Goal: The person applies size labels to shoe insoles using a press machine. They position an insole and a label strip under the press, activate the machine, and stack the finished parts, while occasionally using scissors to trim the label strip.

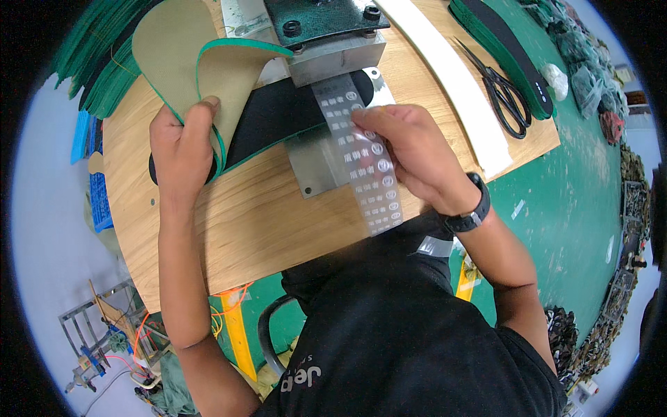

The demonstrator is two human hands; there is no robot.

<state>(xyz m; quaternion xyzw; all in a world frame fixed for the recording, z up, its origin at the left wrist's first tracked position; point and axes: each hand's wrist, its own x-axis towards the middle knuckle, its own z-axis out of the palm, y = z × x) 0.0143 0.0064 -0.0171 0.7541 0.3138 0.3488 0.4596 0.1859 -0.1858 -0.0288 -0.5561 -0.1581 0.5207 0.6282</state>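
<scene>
My left hand [184,146] closed, thumb clamping beige insoles [170,42], perhaps to hold them aside; can't tell if fingers also grip black insole [278,108] beneath. That reaches below press [333,61], clear strip [373,179] across its right end; my right hand [420,149], fingertips together, pinches strip's edge, seemingly to align it.

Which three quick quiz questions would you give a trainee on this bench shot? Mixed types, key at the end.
1. The printed strip in the right grip is: a) orange, b) clear, c) black?
2. True or false: the left grip holds the tan material.
3. Which tool lies between the curved white strip and the black insoles?

Key: 1 b; 2 true; 3 scissors.
</scene>
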